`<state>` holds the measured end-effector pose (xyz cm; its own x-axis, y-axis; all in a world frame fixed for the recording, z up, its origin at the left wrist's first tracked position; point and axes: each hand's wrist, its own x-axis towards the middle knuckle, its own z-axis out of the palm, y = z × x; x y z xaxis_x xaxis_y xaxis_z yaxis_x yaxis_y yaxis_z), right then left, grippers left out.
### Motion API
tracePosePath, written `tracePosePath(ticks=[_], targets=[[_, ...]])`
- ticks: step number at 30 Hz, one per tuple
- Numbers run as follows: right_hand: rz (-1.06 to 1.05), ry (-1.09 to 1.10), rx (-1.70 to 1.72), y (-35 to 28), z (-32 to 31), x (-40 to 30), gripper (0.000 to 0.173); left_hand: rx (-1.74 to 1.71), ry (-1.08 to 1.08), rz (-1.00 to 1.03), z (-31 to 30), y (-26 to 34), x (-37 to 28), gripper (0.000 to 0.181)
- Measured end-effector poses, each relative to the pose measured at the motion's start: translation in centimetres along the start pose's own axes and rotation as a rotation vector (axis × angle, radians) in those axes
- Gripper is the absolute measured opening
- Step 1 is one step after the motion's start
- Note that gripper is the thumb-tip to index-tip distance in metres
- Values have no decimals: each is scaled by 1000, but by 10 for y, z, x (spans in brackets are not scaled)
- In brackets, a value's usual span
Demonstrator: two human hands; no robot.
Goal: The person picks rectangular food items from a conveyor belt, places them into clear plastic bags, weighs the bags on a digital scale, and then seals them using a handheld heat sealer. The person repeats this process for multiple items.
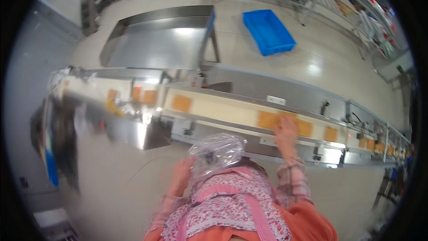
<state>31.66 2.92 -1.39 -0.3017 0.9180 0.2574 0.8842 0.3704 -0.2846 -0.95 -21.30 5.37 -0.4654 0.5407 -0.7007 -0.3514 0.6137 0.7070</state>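
My right hand (287, 132) reaches over a pale conveyor belt (224, 107), its fingers on a flat orange-brown piece (288, 116). That piece lies between two similar ones, a left piece (266, 119) and a right piece (304, 128), which it touches or overlaps. Whether the fingers grip it or only rest on it is unclear. Close to my body, my left hand (182, 174) is at the left side of a crumpled clear plastic bag (219, 152). Its fingertips meet the bag's edge, but blur hides any grip.
More pieces lie along the belt, including a single piece (182, 103) on the left and another (331, 134) on the right. Metal rails border the belt. Beyond stand a stainless steel table (160, 43) and a blue crate (271, 33) on the floor. A blurred dark shape (62, 140) is at far left.
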Motion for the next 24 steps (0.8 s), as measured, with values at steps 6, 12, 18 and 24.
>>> tracePosePath(ticks=[6,12,18,24], targets=[[168,78,-291,63,-25,-18,38,-134,41,35,-10,4,-8,22],[128,-158,719,-65,-14,17,37,-94,49,92,1,12,-5,21],[-27,-117,58,-165,52,61,49,-85,175,60,-9,13,-13,20],[124,-88,-50,-186,73,68,48,-205,173,9,-42,-14,-17,20]])
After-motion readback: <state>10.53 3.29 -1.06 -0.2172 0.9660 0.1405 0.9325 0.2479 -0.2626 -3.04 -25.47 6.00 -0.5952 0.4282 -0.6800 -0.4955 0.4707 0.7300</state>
